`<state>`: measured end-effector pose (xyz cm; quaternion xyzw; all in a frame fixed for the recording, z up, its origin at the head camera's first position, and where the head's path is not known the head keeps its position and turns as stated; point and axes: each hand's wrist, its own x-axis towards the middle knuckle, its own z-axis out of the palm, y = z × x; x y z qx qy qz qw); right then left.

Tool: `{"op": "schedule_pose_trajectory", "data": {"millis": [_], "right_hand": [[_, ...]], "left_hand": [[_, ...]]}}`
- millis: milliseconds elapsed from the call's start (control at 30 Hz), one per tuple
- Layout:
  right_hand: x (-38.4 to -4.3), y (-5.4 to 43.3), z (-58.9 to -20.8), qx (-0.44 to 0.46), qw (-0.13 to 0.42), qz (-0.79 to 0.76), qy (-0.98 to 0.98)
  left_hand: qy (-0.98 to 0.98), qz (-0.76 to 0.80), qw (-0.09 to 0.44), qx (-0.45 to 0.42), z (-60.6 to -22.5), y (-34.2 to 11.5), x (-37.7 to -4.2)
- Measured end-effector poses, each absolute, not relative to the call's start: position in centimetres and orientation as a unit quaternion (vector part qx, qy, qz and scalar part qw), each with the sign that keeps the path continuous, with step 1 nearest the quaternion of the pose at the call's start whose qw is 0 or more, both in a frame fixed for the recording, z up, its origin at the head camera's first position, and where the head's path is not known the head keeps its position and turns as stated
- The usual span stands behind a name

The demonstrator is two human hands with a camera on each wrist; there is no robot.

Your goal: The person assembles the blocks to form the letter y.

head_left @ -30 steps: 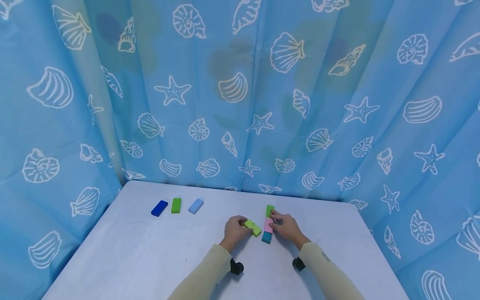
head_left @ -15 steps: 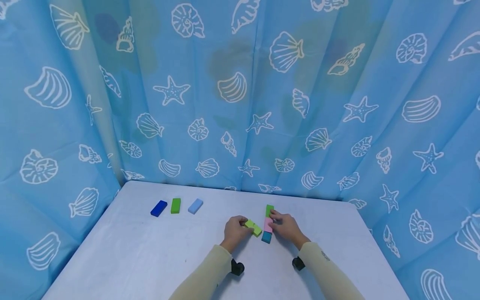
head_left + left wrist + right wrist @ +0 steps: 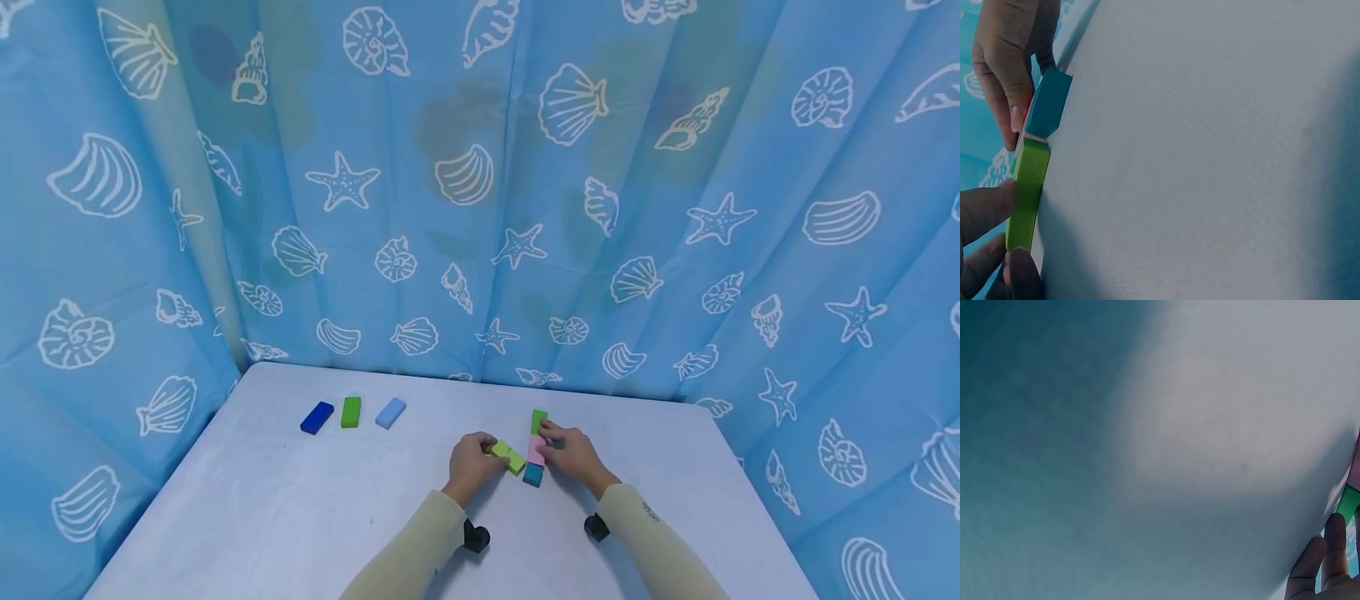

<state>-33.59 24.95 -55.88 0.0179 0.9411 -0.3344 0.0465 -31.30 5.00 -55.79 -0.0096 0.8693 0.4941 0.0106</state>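
Note:
My left hand pinches a yellow-green block between thumb and fingers. The block slants beside a straight row, its near right corner close to the row's lower end. From the far end, that row has a green block, a pink block and a teal block. My right hand touches the row from the right, thumb at the pink block and a finger at the green one. In the left wrist view the yellow-green block overlaps the pink edge beside the teal block.
A dark blue block, another green block and a light blue block lie apart at the back left of the white table. Behind the table hangs a blue curtain with shell prints.
The yellow-green block has edged slightly right toward the row with my left hand. My right hand and the row stay put.

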Motion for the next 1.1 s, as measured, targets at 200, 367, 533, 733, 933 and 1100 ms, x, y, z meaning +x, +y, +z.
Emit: {"op": "schedule_pose_trajectory", "data": {"millis": [200, 367, 533, 733, 933, 1100], "right_hand": [[-33.53, 24.87, -55.80, 0.017, 0.053, -0.338, 0.940], [-33.37, 24.83, -55.63, 0.018, 0.056, -0.341, 0.938], [-33.42, 24.82, -55.62, 0.018, 0.057, -0.332, 0.941], [-33.47, 24.89, -55.54, 0.015, 0.054, -0.334, 0.941], [-33.38, 24.84, -55.63, 0.019, 0.058, -0.337, 0.940], [-33.46, 24.81, -55.58, 0.017, 0.057, -0.341, 0.938]], "left_hand": [[0.870, 0.493, 0.005, -0.005, -55.77, 5.01, -31.24], [0.872, 0.490, 0.000, 0.001, -55.86, 5.09, -31.20], [0.874, 0.487, 0.007, -0.004, -55.84, 5.14, -31.19], [0.871, 0.491, 0.008, -0.003, -55.54, 5.08, -31.08], [0.872, 0.489, 0.006, -0.003, -55.54, 5.04, -30.92], [0.873, 0.488, 0.006, -0.003, -55.74, 5.04, -31.06]]}}
